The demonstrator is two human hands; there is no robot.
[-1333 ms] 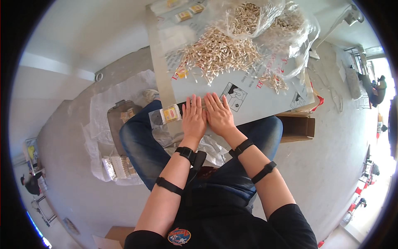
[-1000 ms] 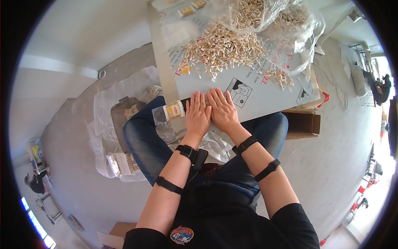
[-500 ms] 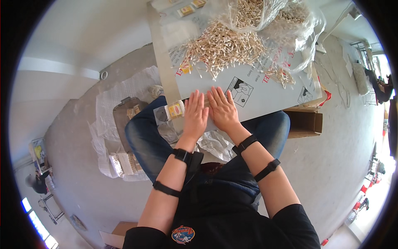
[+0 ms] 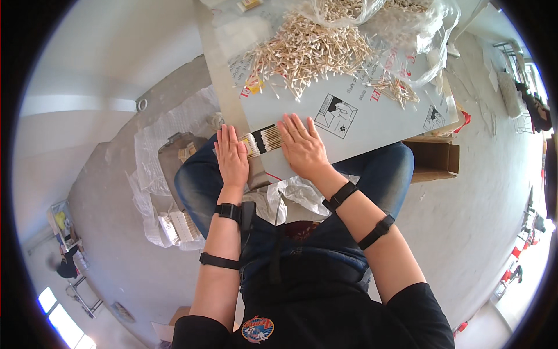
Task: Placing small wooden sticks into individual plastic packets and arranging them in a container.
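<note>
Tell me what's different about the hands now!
The bare left hand moved left, away from the bare right hand, uncovering part of the row of thin tan cotton swabs. The right hand stayed at the row; the loose heap of white-tipped swabs stayed put.

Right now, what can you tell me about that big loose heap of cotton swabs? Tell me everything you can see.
The heap is a tangled mound of cotton swabs with pale, wood-coloured sticks and white tips that look like cotton. The swabs lie loose, pointing every which way, with stragglers along the near edge. It sits on a grey printed sheet, beyond the left hand and the right hand, neither of which touches it. Clear plastic overlaps its far side.
</note>
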